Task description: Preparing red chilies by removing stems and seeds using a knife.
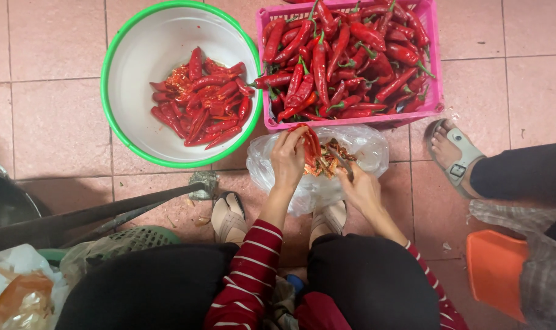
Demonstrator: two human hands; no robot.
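At the centre of the frame, the left hand (288, 156) pinches a soft, slippery, split red chilli (311, 145) over the clear plastic bag (369, 146), best held near its stem, while the right hand (360, 186) fingers close around a thin blade (341, 160).

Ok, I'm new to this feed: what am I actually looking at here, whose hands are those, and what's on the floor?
One picture, from a camera worn on a person's head, looking down past their knees to a tiled floor. The two bare hands are that person's own. The left hand holds a red chili over a clear plastic bag of scraps; the right hand holds a slim tool, probably a blade, against it. Ahead stand a white basin with a green rim holding split chilies and a pink crate of whole ones. At right, another person's sandalled foot.
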